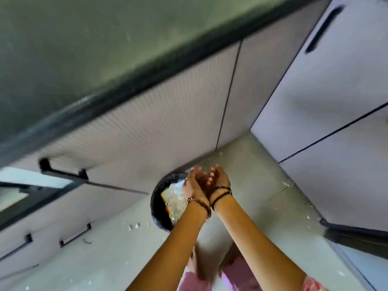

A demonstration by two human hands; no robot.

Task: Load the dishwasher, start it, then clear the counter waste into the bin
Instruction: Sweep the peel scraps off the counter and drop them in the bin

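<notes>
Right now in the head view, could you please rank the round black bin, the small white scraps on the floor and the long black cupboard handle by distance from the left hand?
1. Round black bin, directly below.
2. Small white scraps, floor, left.
3. Long black cupboard handle, upper right.

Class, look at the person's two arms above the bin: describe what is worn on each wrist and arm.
Both forearms are bare, without sleeves. The left hand has a reddish-brown beaded bracelet at its wrist. The right hand has thin black cords looped round its wrist.
</notes>
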